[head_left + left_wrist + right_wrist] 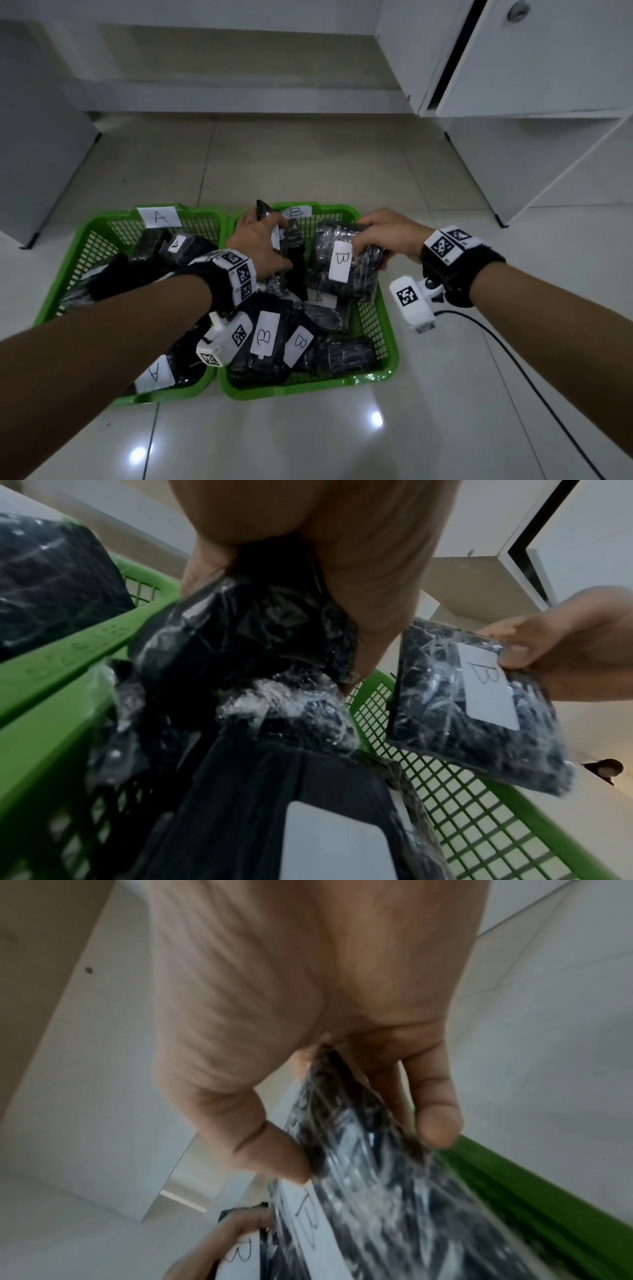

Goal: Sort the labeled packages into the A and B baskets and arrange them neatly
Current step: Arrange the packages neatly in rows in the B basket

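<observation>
Where two green baskets sit side by side on the glossy pale floor tiles [308,164], white cabinets [534,68] stand behind. Basket A [102,226]: black packages. Basket B [383,346]: more packages. My right hand [387,236] pinches a B package [346,270] above it; my left hand [260,243] grips an upright package [294,246].

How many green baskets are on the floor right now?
2. The A basket sits on the left and the B basket on the right, side by side and touching. Both hold black packages; no further basket shows.
</observation>
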